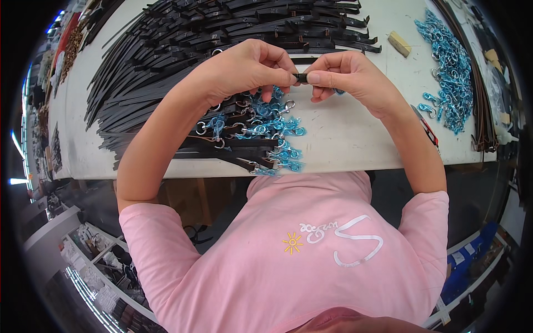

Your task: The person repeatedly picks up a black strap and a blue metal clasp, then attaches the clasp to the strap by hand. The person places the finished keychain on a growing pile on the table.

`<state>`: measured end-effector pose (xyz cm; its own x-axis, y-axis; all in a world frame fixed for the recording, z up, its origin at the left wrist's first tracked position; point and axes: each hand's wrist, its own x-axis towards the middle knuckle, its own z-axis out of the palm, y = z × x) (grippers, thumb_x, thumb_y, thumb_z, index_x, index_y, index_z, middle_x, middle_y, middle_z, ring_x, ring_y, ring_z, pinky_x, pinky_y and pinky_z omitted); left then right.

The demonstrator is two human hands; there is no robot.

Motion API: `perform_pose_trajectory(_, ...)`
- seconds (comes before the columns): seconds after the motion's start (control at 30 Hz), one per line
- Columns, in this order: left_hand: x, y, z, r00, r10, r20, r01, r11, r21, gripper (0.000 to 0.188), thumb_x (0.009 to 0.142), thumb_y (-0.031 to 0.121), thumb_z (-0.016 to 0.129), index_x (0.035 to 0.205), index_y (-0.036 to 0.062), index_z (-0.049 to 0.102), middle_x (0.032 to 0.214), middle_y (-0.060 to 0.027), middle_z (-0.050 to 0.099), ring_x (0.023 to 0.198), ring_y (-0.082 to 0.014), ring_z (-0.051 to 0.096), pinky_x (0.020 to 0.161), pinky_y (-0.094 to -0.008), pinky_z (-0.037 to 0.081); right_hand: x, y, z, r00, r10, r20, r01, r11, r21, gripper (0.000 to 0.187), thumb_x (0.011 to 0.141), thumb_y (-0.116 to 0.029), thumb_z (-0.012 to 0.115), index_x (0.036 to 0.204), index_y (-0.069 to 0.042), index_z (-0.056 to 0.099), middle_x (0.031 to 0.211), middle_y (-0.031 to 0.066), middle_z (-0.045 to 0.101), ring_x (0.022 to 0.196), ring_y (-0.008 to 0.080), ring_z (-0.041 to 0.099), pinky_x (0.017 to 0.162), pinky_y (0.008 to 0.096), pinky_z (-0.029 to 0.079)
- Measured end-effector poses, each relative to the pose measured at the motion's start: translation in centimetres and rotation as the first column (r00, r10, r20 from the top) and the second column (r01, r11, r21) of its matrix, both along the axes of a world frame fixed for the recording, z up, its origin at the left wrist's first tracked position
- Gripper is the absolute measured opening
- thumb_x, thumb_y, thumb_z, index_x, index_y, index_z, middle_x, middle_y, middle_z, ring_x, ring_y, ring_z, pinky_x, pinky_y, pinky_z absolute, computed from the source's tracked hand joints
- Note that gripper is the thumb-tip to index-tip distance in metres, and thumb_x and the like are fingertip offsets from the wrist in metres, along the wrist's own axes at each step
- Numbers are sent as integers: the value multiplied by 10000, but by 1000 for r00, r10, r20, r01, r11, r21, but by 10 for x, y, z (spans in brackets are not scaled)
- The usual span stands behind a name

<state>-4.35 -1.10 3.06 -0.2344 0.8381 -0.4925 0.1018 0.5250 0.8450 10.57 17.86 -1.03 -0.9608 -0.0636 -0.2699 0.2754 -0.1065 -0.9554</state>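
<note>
Over the table, my left hand (250, 67) and my right hand (351, 77) meet, thumbs and fingertips pinching a short stretch of black leather strap (302, 78) from either side. Most of the strap is hidden by my fingers. A bit of blue wrapping (339, 92) shows under my right fingers. Below my left hand lie finished-looking black straps with metal snap hooks (288, 105) on their ends, several of them wrapped in blue plastic film. Behind my hands spreads a large heap of black leather straps (183, 44), many with small loops on them.
At the right lies a pile of snap hooks in blue film (452, 69), beside long brown straps (484, 125) along the table's edge. A yellowish block (399, 44) sits at the far right of the white table (355, 144). A red and black cutter (428, 132) lies beside my right forearm.
</note>
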Motion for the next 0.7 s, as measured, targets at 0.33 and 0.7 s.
perform_pose_trajectory(0.33,-1,-2,-8,1000,-2,6,2,998,56,211,956,272,674,948,63,699,789,24,647,592,-46,582,545,-176,412,-1,2,-3,1000,14,4,-14,1000,-22,250,901,-232,766,994,-2,741,834,59,725,745,112,706,744,230,565)
perform_pose_trajectory(0.7,1,-4,-3,1000,16,11,-17,997,71,197,954,245,675,929,51,701,777,15,639,589,-52,579,563,-183,435,-1,2,-4,1000,11,-4,-11,1000,-23,253,905,-247,765,1011,-17,747,841,58,736,771,103,704,764,223,546)
